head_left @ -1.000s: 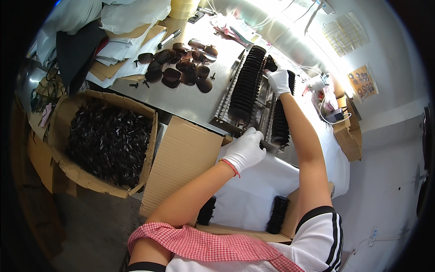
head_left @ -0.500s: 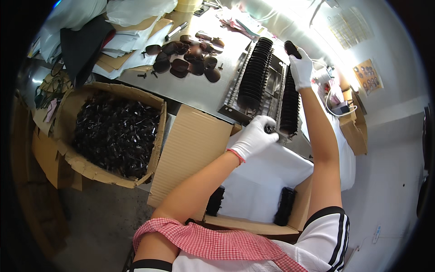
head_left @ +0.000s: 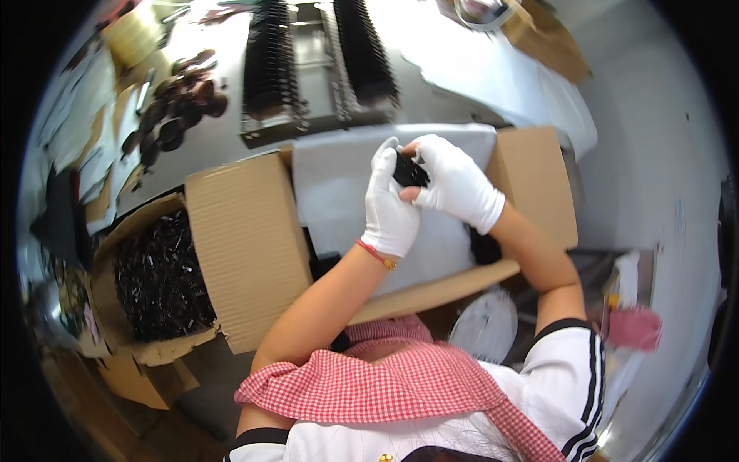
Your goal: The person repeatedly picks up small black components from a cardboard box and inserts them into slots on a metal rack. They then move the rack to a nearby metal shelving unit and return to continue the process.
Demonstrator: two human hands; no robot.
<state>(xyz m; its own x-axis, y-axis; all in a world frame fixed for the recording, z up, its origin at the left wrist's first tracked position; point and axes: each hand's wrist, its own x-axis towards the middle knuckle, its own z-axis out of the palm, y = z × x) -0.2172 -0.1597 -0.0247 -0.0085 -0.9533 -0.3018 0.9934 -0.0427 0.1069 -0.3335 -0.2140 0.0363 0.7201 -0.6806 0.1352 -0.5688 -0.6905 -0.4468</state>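
Note:
Both my hands wear white gloves and meet over an open cardboard box (head_left: 539, 192) lined with white paper. My left hand (head_left: 389, 204) and my right hand (head_left: 454, 185) together grip a small bundle of black parts (head_left: 408, 173) between their fingers. More black parts lie in the box under the paper, partly hidden by my arms. On the grey table beyond stands a rack (head_left: 315, 65) with two long rows of the same black parts.
A second cardboard box (head_left: 158, 277) full of loose black parts sits at my left, beside a raised box flap (head_left: 242, 246). Dark brown round pieces (head_left: 173, 119) lie on the table's left. White sheets and brown cartons sit at the far right.
Both hands came off the rack on the table and drew back over the open box, now holding a black bundle together. The view tilted down toward my lap.

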